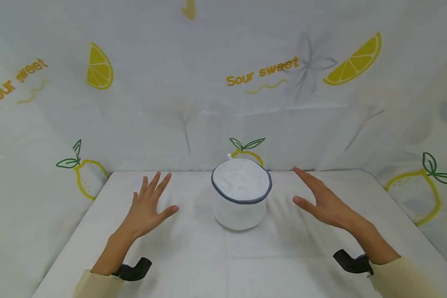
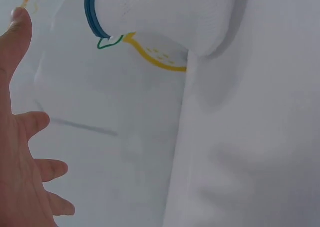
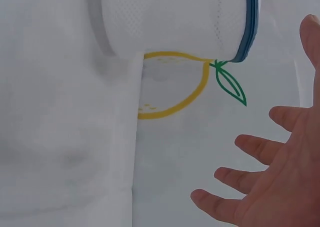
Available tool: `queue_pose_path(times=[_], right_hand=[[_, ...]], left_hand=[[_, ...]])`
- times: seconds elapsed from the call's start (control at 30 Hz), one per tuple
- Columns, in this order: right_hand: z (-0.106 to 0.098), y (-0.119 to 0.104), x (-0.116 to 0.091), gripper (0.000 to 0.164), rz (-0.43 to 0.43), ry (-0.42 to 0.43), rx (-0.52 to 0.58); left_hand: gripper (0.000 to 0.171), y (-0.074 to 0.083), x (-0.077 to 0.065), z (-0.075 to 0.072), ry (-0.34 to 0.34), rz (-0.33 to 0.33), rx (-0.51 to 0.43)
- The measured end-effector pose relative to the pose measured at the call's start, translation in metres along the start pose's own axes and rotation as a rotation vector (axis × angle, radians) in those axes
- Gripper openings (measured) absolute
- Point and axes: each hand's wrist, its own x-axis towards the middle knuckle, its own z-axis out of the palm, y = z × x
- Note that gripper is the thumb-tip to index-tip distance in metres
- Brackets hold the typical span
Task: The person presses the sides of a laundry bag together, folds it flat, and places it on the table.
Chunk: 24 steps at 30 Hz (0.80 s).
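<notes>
A white mesh laundry bag, round like a drum with a blue-grey zipped rim on top, stands upright at the middle of the white table. To its left, apart from it, my left hand hovers with fingers spread and holds nothing. On the other side my right hand is raised, thumb apart from the straight fingers, also holding nothing. Both wrist views show the side of the bag, with the left palm and the right palm clear of it.
The white tabletop ends at a pale curtain printed with lemons and lettering, which hangs behind and along both sides. A black wrist strap mount sits at the left cuff, and a similar mount at the right.
</notes>
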Motion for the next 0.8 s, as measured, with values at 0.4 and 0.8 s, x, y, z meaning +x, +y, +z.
queue_pose_path(times=[0.4,0.8], right_hand=[[0.022,-0.004,0.003,0.069,-0.041,0.121,0.223],[0.050,-0.018,0.033,0.065,-0.035,0.096,0.369]], left_hand=[[0.083,0.016,0.009,0.019,0.069,0.020,-0.184],[0.093,0.056,0.038,0.057,0.043,0.100,-0.410]])
